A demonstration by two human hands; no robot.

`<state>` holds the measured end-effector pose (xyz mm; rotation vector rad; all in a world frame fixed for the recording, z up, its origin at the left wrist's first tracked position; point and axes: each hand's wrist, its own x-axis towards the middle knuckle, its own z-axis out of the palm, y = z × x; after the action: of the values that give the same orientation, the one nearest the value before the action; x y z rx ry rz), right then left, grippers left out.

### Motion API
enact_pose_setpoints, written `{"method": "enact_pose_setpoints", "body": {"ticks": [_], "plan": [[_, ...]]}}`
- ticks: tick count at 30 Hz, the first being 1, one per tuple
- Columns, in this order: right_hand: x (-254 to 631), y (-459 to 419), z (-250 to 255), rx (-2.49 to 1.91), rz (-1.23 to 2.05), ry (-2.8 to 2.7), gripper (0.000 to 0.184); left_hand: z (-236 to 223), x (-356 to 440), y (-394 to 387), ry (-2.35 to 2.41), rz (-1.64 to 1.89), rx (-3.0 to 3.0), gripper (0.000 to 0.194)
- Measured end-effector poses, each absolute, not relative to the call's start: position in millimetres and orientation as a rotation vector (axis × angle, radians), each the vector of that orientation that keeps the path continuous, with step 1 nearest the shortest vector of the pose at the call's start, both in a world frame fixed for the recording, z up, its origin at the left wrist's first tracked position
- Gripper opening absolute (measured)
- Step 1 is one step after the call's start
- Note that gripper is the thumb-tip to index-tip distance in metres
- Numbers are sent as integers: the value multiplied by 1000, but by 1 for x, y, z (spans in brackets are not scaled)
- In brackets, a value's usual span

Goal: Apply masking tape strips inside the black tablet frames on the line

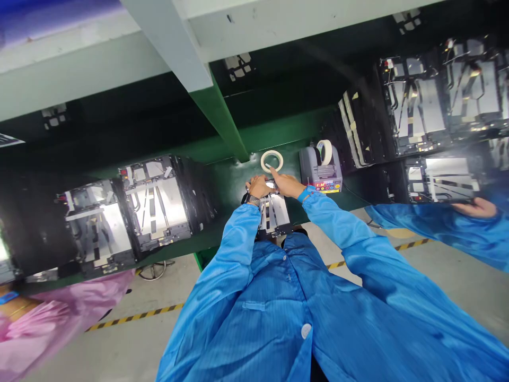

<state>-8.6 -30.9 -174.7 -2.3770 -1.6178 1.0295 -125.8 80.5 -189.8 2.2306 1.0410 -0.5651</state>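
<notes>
My left hand, with a dark wristwatch, grips the top edge of a metal electronic panel with dark strips across it. The panel lies on the green workbench, close to my body. My right hand, with a blue wristband, lies over the same edge, its fingers extended and nearly touching a roll of masking tape. Something small and silvery shows between my hands, too small to name. A grey tape dispenser holding a tape roll stands just beyond my right hand.
Several similar panels in black trays line the bench on both sides. A co-worker's hand in a blue sleeve rests on one at the right. A pink sleeve shows at lower left. Hazard-striped tape marks the floor.
</notes>
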Motion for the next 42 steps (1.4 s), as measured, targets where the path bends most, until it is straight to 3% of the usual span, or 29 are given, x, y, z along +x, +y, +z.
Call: {"method": "enact_pose_setpoints", "body": {"ticks": [9,15,20,24,27,33,38,42], "plan": [[9,-35,-187,-2495,942,-1121,139,-198,-129,86,984,-602,2249,72],[2,-63,-212,-2294,676,-716,97,-202,-131,81,911,-552,2330,75],[-50,-85,-204,-2185,472,-610,72,-202,-137,83,859,-313,2306,62],[-96,-86,-202,-2034,574,-727,75,-201,-173,102,899,173,2061,36],[-114,-73,-208,-1968,690,-857,80,-206,-215,109,1079,389,1881,27],[-118,-45,-220,-1939,769,-1051,72,-225,-263,90,1250,372,1652,29],[-108,-29,-216,-1919,745,-1166,71,-238,-260,68,1207,382,1590,41],[-102,-17,-209,-1937,731,-1328,73,-244,-255,61,1174,389,1600,38]]}}
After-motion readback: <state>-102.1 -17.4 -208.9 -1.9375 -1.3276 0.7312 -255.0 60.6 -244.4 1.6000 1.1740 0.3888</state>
